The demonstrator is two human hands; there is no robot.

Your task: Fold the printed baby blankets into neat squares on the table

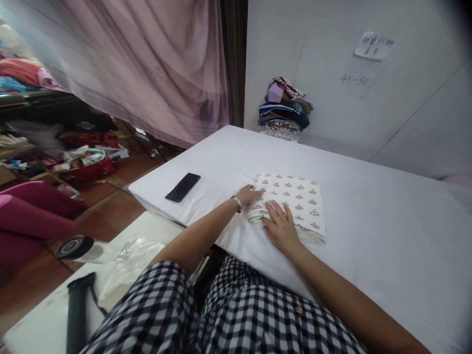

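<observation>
A folded white cloth (pixel 295 194) with a grey printed pattern and a few coloured outlines lies in layers on the white-covered table (pixel 368 236). My left hand (pixel 250 195), with a bracelet at the wrist, is at the cloth's left edge. Its thumb rests on top and its other fingers curl at the edge, partly hidden. On the near left part of the same cloth, my right hand (pixel 283 228) lies palm down with fingers spread.
Left of the cloth lies a black phone (pixel 183 187). A stack of folded clothes (pixel 283 110) stands at the table's back edge by the wall. A lower white surface (pixel 40 314) at my left carries a clear jar (pixel 83 249), a plastic bag (pixel 129 260) and a dark folded umbrella-like object (pixel 77 309).
</observation>
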